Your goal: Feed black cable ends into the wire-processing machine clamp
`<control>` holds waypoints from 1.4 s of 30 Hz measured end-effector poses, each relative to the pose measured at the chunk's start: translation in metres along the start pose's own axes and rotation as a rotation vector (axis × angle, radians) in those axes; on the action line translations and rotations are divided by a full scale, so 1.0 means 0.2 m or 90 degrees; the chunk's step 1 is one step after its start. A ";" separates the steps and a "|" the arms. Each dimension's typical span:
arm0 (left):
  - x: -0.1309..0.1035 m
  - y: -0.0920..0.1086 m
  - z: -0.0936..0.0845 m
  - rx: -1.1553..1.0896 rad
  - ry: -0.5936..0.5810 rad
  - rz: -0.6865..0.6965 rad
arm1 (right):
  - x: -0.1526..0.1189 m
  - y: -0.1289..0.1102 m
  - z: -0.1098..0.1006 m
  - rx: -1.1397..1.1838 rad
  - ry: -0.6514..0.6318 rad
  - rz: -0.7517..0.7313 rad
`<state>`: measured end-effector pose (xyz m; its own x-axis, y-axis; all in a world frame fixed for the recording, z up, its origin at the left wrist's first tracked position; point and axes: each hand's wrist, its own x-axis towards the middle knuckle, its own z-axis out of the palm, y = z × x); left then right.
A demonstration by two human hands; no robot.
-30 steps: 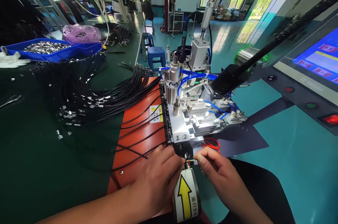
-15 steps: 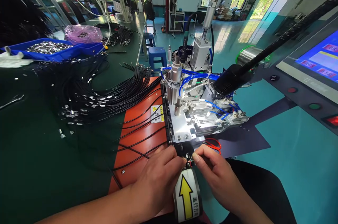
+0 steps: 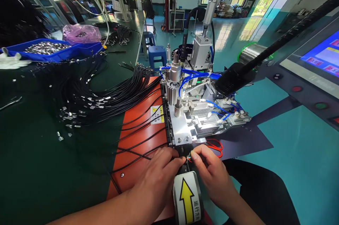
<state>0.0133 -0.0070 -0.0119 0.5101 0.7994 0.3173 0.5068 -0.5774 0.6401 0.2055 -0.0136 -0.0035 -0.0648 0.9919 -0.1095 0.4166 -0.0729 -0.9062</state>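
Note:
My left hand (image 3: 160, 172) is closed at the front end of the machine (image 3: 201, 112), thumb and fingers pressed on the end of a black cable that it mostly hides. Thin coloured wires (image 3: 189, 158), one of them red, stick out just beyond the left thumb. From the other side, my right hand (image 3: 212, 172) pinches the tips of these wires between thumb and forefinger. Below both hands sits a white plate (image 3: 186, 196) with a yellow arrow. Other black cables (image 3: 143, 133) lie across the orange-red panel (image 3: 132, 163) left of the machine.
Bundled black cables with metal ends (image 3: 103, 101) cover part of the dark green table (image 3: 53, 172). Behind them is a blue tray (image 3: 79, 53) of small metal parts. A black flexible arm (image 3: 265, 55) crosses at right, beside a control panel (image 3: 307, 87). Red-handled scissors (image 3: 218, 145) lie near my right hand.
My right hand has moved slightly left and up, and the coloured wires now show more fanned out between the hands. The left hand keeps its hold. The view has shifted slightly.

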 end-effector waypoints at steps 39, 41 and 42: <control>0.01 0.01 0.00 0.035 0.011 0.003 | 0.00 0.05 0.03 -0.020 0.033 0.014; 0.01 0.00 0.00 0.035 0.012 0.004 | 0.00 0.06 0.03 -0.013 0.035 0.011; 0.01 0.00 0.00 0.034 0.011 0.004 | 0.00 0.06 0.03 -0.010 0.037 0.009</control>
<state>0.0148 -0.0058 -0.0107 0.5020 0.7978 0.3340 0.5398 -0.5907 0.5997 0.2056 -0.0159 -0.0170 -0.0064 0.9952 -0.0976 0.4313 -0.0854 -0.8982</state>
